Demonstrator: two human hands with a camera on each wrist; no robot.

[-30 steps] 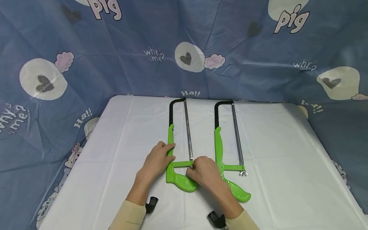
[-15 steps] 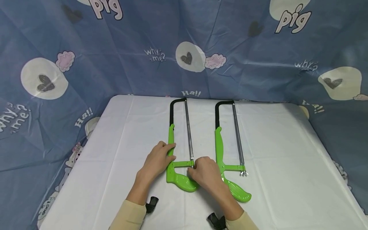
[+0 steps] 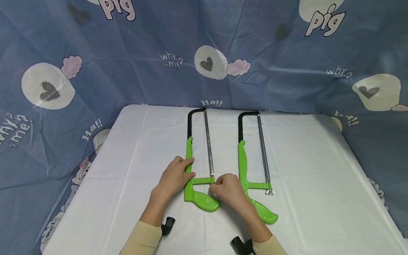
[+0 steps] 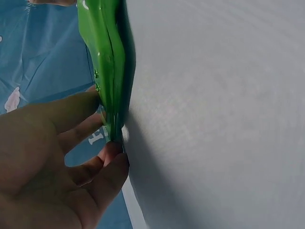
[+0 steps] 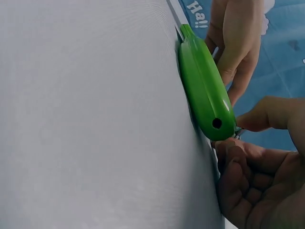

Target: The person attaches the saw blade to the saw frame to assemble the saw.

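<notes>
Two hacksaws with green handles and black front frames lie side by side on the white-covered table. My left hand (image 3: 173, 177) holds the left hacksaw (image 3: 189, 152) by its green frame, thumb on the inner side; the left wrist view shows the fingers (image 4: 112, 179) around its edge. At the lower end of the blade (image 3: 208, 145), my right hand (image 3: 227, 189) pinches the small metal wing nut (image 5: 239, 133), which the fingertips mostly cover. The right hacksaw (image 3: 243, 163) lies untouched just beyond the right hand, its own wing nut (image 3: 270, 192) in plain sight.
A white cloth (image 3: 318, 198) covers the table. Behind and beside it hangs a blue printed cloth (image 3: 143, 71). Black wrist-camera mounts (image 3: 168, 226) show at both wrists. The right hacksaw's handle (image 3: 266, 212) reaches close to the right forearm.
The right hand's thumb and fingers have shifted and turned slightly at the wing nut, uncovering a bit more of the bracket. The left hand and both hacksaws stay in place.
</notes>
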